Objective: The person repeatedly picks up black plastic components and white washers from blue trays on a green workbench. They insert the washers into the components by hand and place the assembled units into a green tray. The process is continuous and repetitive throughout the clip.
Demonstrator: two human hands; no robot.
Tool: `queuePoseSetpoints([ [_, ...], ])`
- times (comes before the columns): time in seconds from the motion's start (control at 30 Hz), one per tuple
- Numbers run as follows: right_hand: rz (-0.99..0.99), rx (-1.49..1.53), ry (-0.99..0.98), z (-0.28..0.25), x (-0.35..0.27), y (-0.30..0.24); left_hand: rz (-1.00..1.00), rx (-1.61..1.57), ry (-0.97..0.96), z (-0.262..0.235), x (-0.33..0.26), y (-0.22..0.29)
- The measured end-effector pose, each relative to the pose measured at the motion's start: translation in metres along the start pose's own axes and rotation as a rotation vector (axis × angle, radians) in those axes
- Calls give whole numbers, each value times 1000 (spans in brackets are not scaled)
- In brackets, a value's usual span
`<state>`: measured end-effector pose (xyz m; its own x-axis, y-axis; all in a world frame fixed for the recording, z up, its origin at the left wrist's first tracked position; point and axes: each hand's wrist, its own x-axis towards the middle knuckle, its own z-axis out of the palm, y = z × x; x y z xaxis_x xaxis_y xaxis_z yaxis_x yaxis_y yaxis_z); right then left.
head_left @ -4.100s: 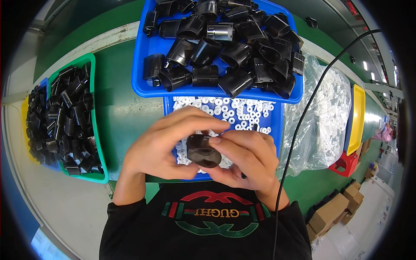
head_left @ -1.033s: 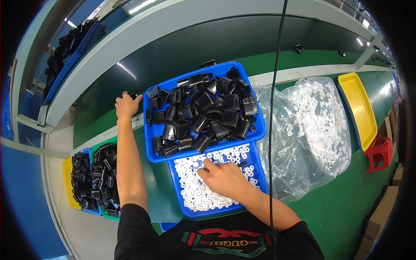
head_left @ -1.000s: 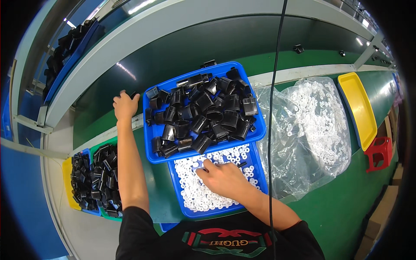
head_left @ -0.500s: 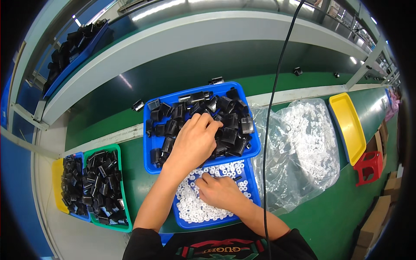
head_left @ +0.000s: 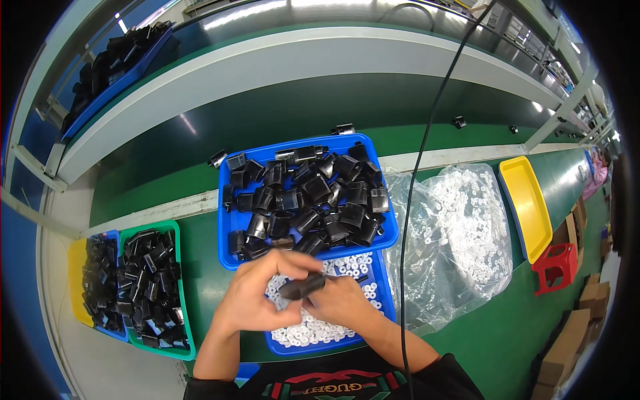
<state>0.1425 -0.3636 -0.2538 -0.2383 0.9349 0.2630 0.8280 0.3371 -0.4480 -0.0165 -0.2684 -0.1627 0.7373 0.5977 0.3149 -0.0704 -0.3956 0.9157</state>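
Note:
A short black plastic part [head_left: 300,287], smeared by motion, lies between the curved thumb and fingers of my left hand [head_left: 250,297]. Close against its right end is my right hand [head_left: 343,303], its fingers bent together; what they pinch, if anything, is hidden. Both hands are over a blue tray [head_left: 387,283] of small white plastic rings [head_left: 303,333]. Just beyond, a larger blue tray [head_left: 225,227] is heaped with similar black parts [head_left: 313,190].
On the left, a green bin [head_left: 179,267] and a yellow bin [head_left: 79,283] stand near more black parts. A clear bag of white rings [head_left: 473,227] lies to the right, before a yellow tray [head_left: 527,207] and red stool [head_left: 557,267]. A black cable [head_left: 427,127] hangs across.
My left hand has come back from the large blue tray to my right hand, bringing a black plastic part. My right hand has stayed over the white rings.

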Motion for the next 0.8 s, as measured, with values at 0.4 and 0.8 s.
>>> queuePoseSetpoints([
  [0.4,-70,68,79,-19,9,-6,-106,-84,-78,-14,-54,-36],
  [0.8,-1,482,122,-57,20,-34,-92,-35,10,-17,-67,-57],
])
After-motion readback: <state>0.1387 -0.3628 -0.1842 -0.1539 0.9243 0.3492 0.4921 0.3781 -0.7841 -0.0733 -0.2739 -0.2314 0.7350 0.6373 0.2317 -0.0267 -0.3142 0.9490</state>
